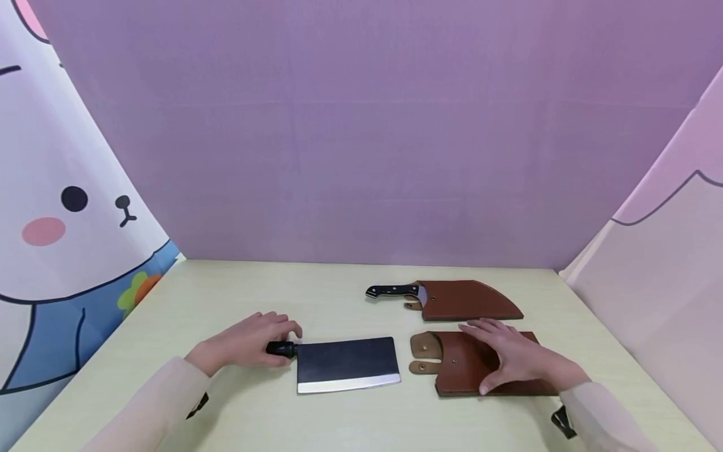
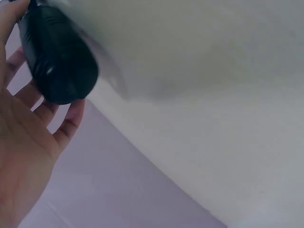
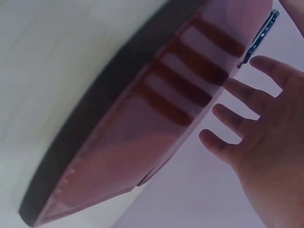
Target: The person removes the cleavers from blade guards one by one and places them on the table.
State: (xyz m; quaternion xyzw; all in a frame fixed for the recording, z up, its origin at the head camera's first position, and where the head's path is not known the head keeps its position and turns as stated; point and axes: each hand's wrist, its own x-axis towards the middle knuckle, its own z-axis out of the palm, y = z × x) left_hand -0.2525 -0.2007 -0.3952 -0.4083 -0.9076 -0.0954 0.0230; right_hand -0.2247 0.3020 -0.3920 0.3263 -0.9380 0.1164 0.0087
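Note:
A cleaver [image 1: 347,361] with a dark rectangular blade and a bright edge lies flat, its blade pointing right. My left hand [image 1: 248,342] is at its black handle [image 2: 59,57], thumb on one side and curled fingers on the other. To the right lies a brown leather sheath [image 1: 469,358] with two tan straps at its left end. My right hand [image 1: 519,355] is spread over this sheath, thumb near the front edge and fingers towards the back edge. In the right wrist view the fingers are apart and mirrored in the glossy leather [image 3: 118,156]; whether they touch it I cannot tell.
Behind the sheath lies a second knife, its black riveted handle [image 1: 392,290] sticking out leftwards from a brown curved sheath [image 1: 469,300]. Everything lies on a pale table [image 1: 237,282]. A purple cloth wall [image 1: 361,157] rises at the back, with printed cloth at both sides.

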